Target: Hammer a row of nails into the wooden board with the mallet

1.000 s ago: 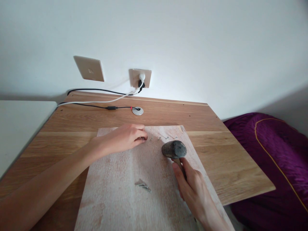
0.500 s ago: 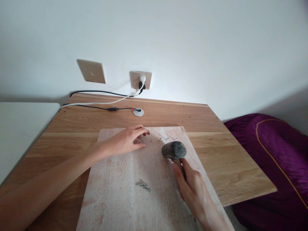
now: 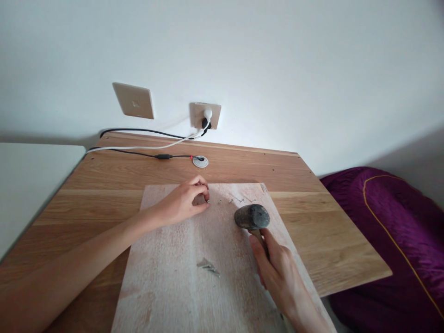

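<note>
My right hand (image 3: 280,268) is wrapped around the handle of a mallet (image 3: 252,216) with a dark, worn head, held over the right side of a pale, whitewashed wooden board (image 3: 166,277). At the board's far part, my left hand (image 3: 185,199) has its thumb and fingers pinched at a small metal nail (image 3: 208,201). To the right of that nail, several others (image 3: 231,200) stand in a row along the board, some with long shadows. A small pile of loose nails (image 3: 209,267) lies mid-board, nearer to me.
Under the board is a brown wooden desk (image 3: 347,249). Black and white cables run along its back to a wall socket (image 3: 214,115), beside a round cable grommet (image 3: 200,161). A white panel (image 3: 34,185) stands at left, and purple fabric (image 3: 360,222) at right.
My left thumb and fingers have closed in from a looser, spread pose onto the nail. My right hand and the mallet have hardly moved. The view has shifted slightly.
</note>
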Available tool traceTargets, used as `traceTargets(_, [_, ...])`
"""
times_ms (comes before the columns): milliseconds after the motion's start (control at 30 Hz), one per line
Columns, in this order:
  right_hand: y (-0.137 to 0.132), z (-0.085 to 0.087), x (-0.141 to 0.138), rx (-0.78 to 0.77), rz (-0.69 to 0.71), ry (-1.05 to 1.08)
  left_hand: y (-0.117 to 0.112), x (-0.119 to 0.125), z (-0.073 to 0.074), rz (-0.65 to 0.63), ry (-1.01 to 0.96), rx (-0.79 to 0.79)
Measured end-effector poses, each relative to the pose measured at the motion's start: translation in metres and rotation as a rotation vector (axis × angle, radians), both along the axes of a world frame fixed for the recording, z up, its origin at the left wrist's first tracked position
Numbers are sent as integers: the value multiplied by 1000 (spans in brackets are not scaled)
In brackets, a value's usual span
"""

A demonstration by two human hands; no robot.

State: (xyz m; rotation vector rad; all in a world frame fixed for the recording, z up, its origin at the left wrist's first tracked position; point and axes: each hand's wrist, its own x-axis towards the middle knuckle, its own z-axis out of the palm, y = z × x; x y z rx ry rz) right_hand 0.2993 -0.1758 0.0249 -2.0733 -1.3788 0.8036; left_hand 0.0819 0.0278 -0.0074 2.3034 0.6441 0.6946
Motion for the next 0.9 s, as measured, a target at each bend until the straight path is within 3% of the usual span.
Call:
traceTargets(600, [0,1,0,8,8,-18,2,0,-2,-27,-30,-6])
traceTargets(900, [-4,-11,5,43,-20,-19,1,2,-2,36,-12,-53])
